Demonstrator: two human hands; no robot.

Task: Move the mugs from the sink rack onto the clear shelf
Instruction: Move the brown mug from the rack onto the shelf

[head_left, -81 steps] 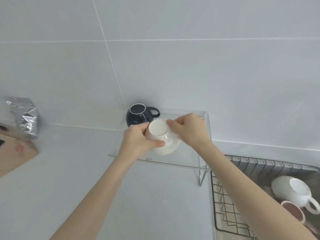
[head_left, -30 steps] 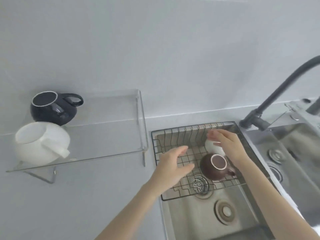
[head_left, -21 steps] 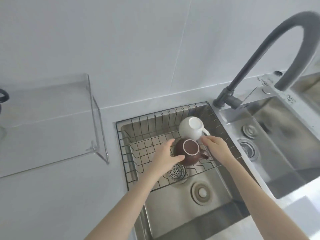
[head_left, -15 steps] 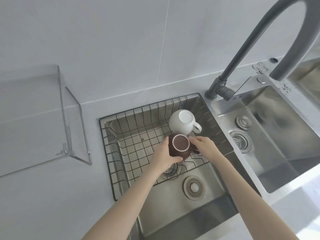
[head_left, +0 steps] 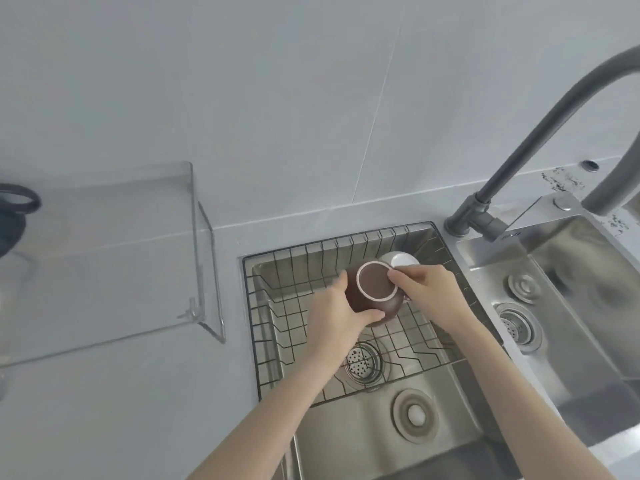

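Over the wire sink rack (head_left: 277, 306), head view: both hands on the brown mug (head_left: 375, 294). Left hand (head_left: 334, 318) cupped around the mug's left and lower side, fingers curled against the body, thumb along the near side. Right hand (head_left: 431, 294) pinching the rim on the right, fingertips on the pale rim edge; the handle side is mostly hidden behind that hand. Mug opening faces up toward the camera; can't tell if it's touching the rack. White mug (head_left: 401, 259) sits just behind it in the rack's back right corner, partly hidden. Clear shelf (head_left: 104, 265) stands on the surface (head_left: 138, 393) left of the sink, well apart from the hands; a dark mug (head_left: 12, 216) is cut off at its far left edge. Grey faucet (head_left: 519, 147) arches over on the right.
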